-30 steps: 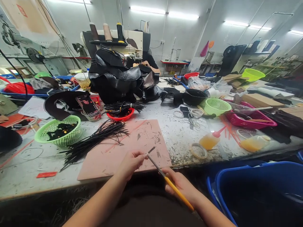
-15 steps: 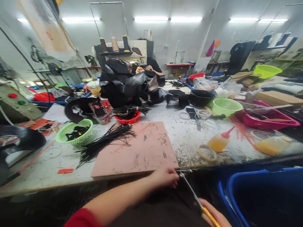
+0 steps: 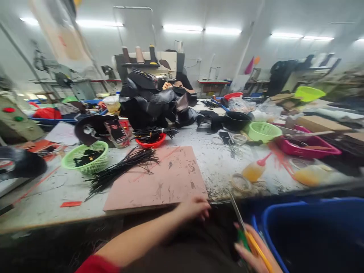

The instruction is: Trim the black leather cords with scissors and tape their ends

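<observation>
My left hand (image 3: 196, 208) is closed at the front edge of the pink board (image 3: 159, 182); whatever its fingers may hold is too small to make out. At the lower right my right hand (image 3: 254, 246) grips a long metal tool (image 3: 238, 213) with a yellow and green handle, its tip pointing up and left towards the table edge. A bundle of black strips (image 3: 122, 168) lies across the left part of the board. Beside it stands a green basket (image 3: 96, 161) with small black pieces, and behind it a red bowl (image 3: 152, 142) with more black strips.
A blue bin (image 3: 295, 204) stands at the lower right. Tape rolls (image 3: 241, 182), an orange-filled bottle (image 3: 253, 171), a green basket (image 3: 263, 132) and a magenta tray (image 3: 313, 151) are on the right. Black leather pieces (image 3: 156, 102) are heaped behind; a person's hands (image 3: 172, 85) show beyond.
The tool in my right hand has swung away from my left hand, to the right and more upright. Its green handle part now shows. The view has shifted slightly.
</observation>
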`<state>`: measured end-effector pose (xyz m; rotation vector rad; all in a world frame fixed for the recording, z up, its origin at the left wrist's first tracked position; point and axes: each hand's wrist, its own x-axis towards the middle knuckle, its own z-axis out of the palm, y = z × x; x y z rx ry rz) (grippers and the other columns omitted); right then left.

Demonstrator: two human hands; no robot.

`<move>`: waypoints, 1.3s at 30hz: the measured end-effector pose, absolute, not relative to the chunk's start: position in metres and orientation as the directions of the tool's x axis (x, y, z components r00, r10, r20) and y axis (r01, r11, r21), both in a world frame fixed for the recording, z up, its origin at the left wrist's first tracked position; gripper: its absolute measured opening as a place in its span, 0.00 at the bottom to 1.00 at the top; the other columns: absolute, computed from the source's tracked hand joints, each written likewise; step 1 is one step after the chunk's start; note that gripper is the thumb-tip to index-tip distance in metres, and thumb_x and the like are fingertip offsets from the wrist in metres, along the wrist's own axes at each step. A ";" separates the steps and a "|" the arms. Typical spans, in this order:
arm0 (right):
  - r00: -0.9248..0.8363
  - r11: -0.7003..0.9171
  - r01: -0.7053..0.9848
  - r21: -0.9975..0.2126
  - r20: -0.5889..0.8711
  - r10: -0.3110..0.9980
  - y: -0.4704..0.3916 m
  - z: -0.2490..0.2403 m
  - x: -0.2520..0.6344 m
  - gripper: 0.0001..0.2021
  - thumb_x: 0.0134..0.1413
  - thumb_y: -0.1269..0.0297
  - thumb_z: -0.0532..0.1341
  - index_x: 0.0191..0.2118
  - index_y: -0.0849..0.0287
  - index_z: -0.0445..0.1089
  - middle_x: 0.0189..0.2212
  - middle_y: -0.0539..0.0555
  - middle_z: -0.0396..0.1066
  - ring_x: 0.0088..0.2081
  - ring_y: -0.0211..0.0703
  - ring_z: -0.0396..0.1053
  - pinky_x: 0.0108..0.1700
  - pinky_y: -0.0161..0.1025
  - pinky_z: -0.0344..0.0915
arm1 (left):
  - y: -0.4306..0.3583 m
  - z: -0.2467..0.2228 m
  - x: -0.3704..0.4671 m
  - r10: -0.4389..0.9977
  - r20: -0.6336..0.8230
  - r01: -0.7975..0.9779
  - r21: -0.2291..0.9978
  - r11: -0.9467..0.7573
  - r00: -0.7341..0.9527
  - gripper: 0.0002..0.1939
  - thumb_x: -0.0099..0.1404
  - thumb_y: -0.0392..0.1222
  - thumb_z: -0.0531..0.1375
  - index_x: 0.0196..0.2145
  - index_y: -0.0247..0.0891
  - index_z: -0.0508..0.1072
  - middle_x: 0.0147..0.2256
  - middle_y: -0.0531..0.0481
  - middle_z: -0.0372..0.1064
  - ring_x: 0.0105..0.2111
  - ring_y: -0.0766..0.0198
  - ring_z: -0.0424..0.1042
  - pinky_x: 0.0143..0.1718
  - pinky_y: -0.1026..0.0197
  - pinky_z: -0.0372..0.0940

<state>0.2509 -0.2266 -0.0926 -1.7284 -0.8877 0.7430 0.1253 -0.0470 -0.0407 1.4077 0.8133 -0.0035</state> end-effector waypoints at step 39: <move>-0.116 -0.050 0.439 -0.897 -0.112 0.987 -0.009 -0.019 0.159 0.20 0.40 0.71 0.55 0.44 0.58 0.58 0.21 0.45 0.60 0.23 0.35 0.60 0.27 0.33 0.58 | 0.024 -0.032 -0.008 0.721 -0.280 0.436 0.899 -0.034 0.634 0.10 0.54 0.40 0.52 0.27 0.35 0.72 0.24 0.52 0.68 0.26 0.65 0.65 0.29 0.65 0.58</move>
